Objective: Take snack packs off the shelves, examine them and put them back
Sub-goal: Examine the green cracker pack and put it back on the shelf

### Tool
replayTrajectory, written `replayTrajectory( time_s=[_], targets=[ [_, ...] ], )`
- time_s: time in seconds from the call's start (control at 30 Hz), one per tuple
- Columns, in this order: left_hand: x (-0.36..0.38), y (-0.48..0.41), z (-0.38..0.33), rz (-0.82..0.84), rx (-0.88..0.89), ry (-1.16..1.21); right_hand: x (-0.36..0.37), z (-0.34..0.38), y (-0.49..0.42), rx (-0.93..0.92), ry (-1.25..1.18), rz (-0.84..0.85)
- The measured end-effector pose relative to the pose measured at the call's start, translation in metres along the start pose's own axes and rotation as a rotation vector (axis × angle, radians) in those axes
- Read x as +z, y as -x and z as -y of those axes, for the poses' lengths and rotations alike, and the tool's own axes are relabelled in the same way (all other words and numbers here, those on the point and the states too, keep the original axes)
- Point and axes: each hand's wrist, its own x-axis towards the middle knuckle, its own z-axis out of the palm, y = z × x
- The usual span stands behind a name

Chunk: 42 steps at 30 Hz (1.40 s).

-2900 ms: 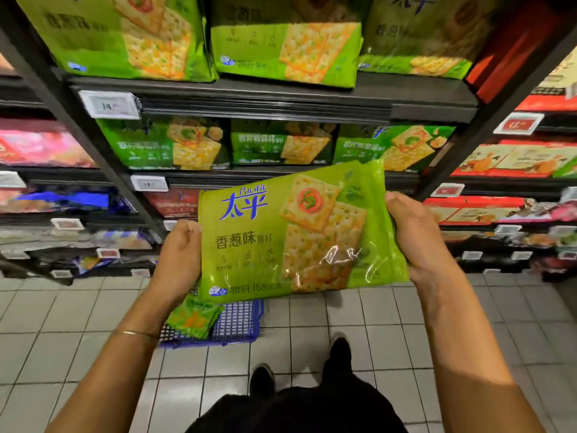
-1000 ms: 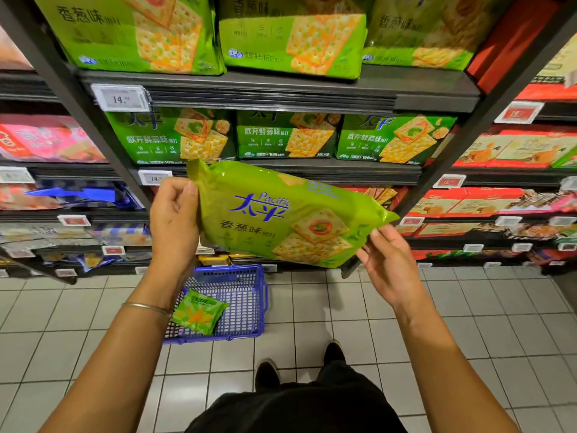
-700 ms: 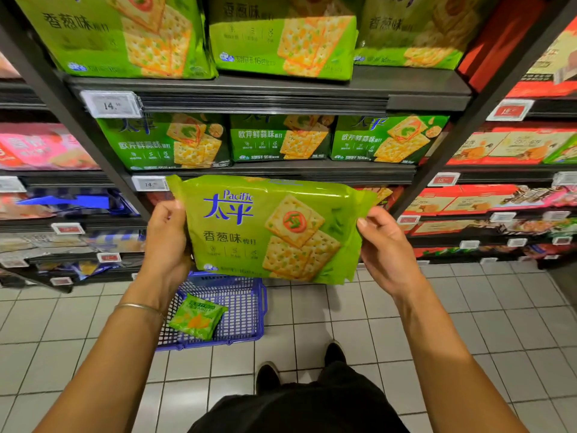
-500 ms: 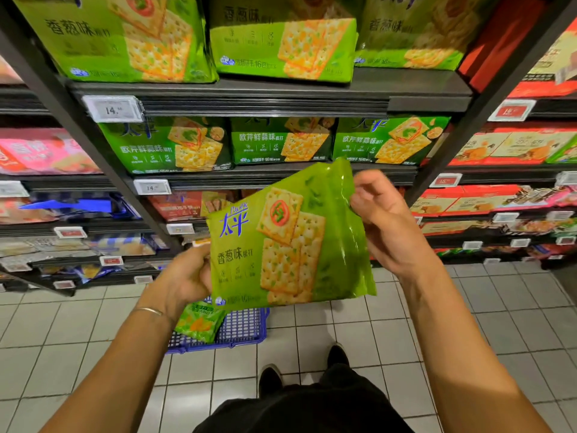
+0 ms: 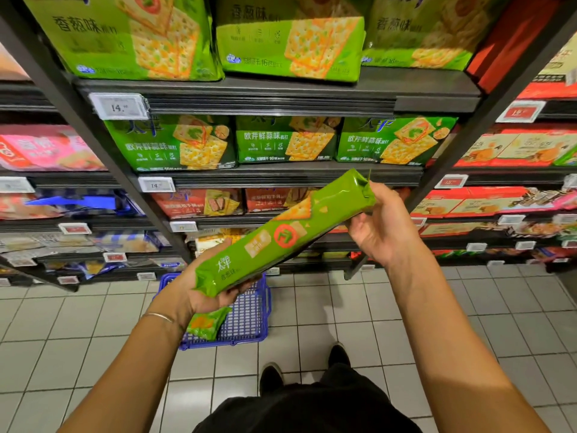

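Green cracker pack [image 5: 282, 234] edge-on, tilted, in both hands [image 5: 203, 285].

Cracker pack [image 5: 281, 235]: glossy green plastic film, crinkled at the end seal. Shelves [image 5: 421, 85]: dark matt metal. Basket [image 5: 267, 307]: blue plastic mesh. Floor tiles [image 5: 327, 307]: pale, smooth, slight sheen. Bracelet [image 5: 159, 317]: thin shiny metal.

Blue plastic mesh basket [image 5: 264, 310] stands on floor, lower centre-left. Small green packet [image 5: 206, 323] lies tilted inside it, at near left corner. Floor of pale square tiles [image 5: 78, 323], dark grout lines. Two black shoes [image 5: 271, 376] on tiles, near basket's right corner, toes pointing away from camera. Black garment [image 5: 312, 410] at bottom edge. White price tag [image 5: 118, 106] reading 14 at upper left. Second white tag [image 5: 156, 185] lower and further right, also 14. Red price tags [image 5: 520, 111] at right, digits blurred. Smaller tags lower down, unreadable.
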Motion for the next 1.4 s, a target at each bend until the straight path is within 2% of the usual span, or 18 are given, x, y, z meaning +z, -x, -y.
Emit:
replayTrajectory(
  time_s=[0.13, 0.23, 0.33, 0.4, 0.47, 0.57, 0.67, 0.87, 0.93, 1.0, 1.1, 1.17, 1.23, 1.3, 1.4],
  targets=[
    [0.01, 0.005, 0.0, -0.029, 0.042, 0.049, -0.005, 0.001, 0.001, 0.026, 0.01, 0.044],
    [0.016, 0.01, -0.002, -0.017, 0.101, 0.087, -0.011, 0.003, 0.002, 0.062, 0.203, 0.104],
    [0.019, 0.019, -0.01, -0.041, 0.15, 0.135, -0.019, 0.002, 0.001, 0.118, 0.346, 0.094],
    [0.021, 0.025, -0.017, -0.09, 0.232, 0.179, -0.024, -0.001, 0.002, 0.168, 0.278, 0.144],
    [0.024, 0.032, -0.024, -0.067, 0.34, 0.157, -0.029, -0.009, 0.002, 0.188, 0.116, 0.167],
    [0.034, 0.051, -0.034, 0.068, 0.428, 0.083, -0.034, -0.027, 0.001, 0.216, -0.075, 0.125],
    [0.051, 0.069, -0.04, 0.149, 0.419, -0.005, -0.036, -0.048, -0.001, 0.272, -0.161, 0.039],
    [0.069, 0.081, -0.04, 0.1, 0.503, -0.153, -0.039, -0.068, -0.006, 0.303, -0.263, 0.043],
    [0.069, 0.082, -0.04, 0.083, 0.514, -0.164, -0.042, -0.068, -0.006, 0.328, -0.213, 0.054],
    [0.068, 0.083, -0.04, 0.061, 0.55, -0.168, -0.046, -0.065, -0.004, 0.35, -0.035, 0.112],
    [0.072, 0.087, -0.043, 0.06, 0.698, -0.148, -0.052, -0.063, -0.004, 0.291, 0.224, 0.164],
    [0.076, 0.09, -0.044, 0.08, 0.818, -0.163, -0.055, -0.067, -0.004, 0.349, 0.278, 0.199],
    [0.081, 0.091, -0.042, 0.077, 0.883, -0.274, -0.049, -0.072, -0.003, 0.405, 0.337, 0.221],
    [0.085, 0.088, -0.036, 0.099, 0.893, -0.444, -0.044, -0.078, -0.007, 0.375, 0.301, 0.236],
    [0.081, 0.082, -0.023, 0.219, 0.955, -0.618, -0.044, -0.082, -0.015, 0.255, 0.129, 0.218]
  ],
)
